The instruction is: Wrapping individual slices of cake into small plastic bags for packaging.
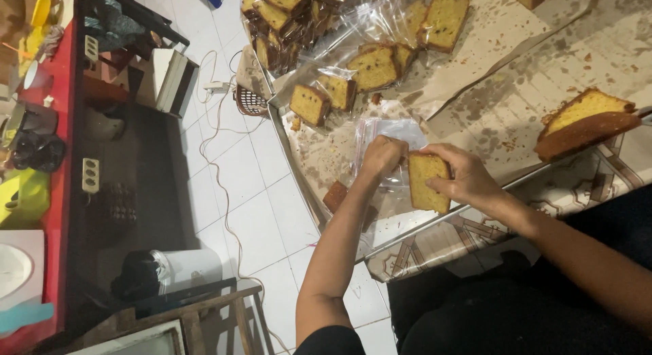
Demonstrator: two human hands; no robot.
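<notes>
Both hands work close together at the near edge of the surface (489, 117). Right hand (462, 175) is closed around a yellow cake slice (428, 182), fingers on its top and side, holding it upright. Left hand (382, 158) pinches the clear plastic bag (394, 134) just beside the slice. More cake slices (339, 76) lie further away on brown paper (516, 83), some inside clear bags.

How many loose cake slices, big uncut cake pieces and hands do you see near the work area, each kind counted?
Slice held in right hand: 1, the cake slice
Left hand at the clear plastic bag: 1
Big cake piece: 1
Small piece at table edge: 1
Total: 4
</notes>
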